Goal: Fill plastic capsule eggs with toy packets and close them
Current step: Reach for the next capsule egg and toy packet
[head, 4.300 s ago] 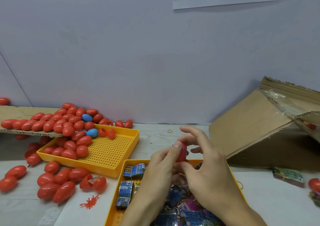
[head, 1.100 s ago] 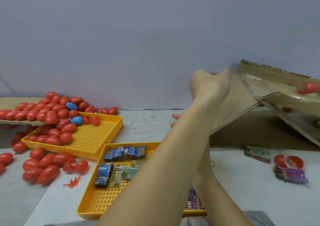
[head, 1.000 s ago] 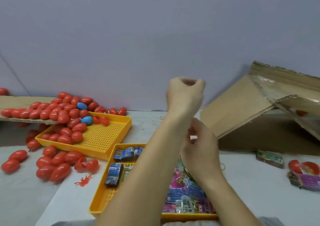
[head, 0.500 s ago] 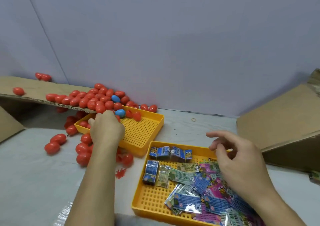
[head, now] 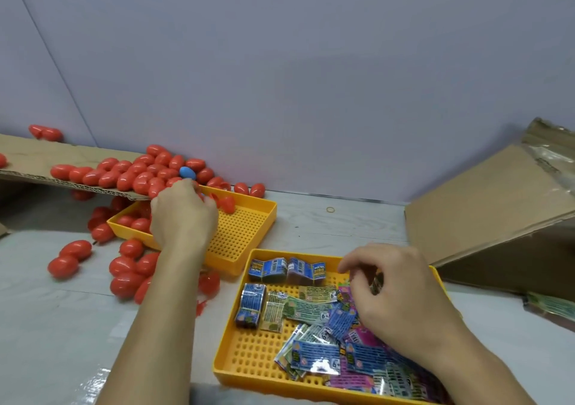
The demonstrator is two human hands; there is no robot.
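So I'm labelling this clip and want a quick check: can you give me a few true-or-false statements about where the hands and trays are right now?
1. The left hand reaches into the tray of red eggs. True.
2. The right hand is over the cardboard box. False: it is over the tray of toy packets.
3. Every egg in view is red. False: a blue egg sits in the pile on the cardboard flap.
4. Some red eggs lie loose on the table beside the egg tray. True.
5. The packet tray sits farther from the person than the egg tray. False: it sits nearer.
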